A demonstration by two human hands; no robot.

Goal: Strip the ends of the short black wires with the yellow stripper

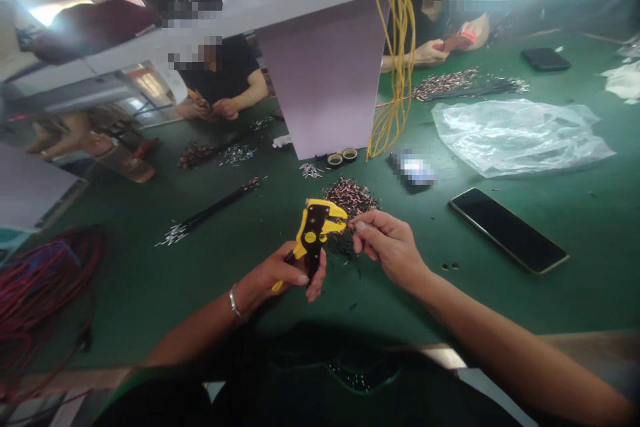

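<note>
My left hand [295,270] is wrapped round the handles of a yellow and black wire stripper [312,235], whose jaws point to the right. At those jaws my right hand [383,237] pinches a thin wire [351,223] between thumb and fingertips; the wire's far end is hard to make out. Behind and below the tool lies a pile of short wire pieces [353,195] with copper-coloured ends and black insulation.
To the right lie a phone [509,229], a pixelated small object [413,169] and a clear plastic bag [520,137]. A bundle of black wires [215,209] and red cables [45,293] are on the left. Yellow wires [397,60] hang from the shelf [240,10]. Co-workers sit across.
</note>
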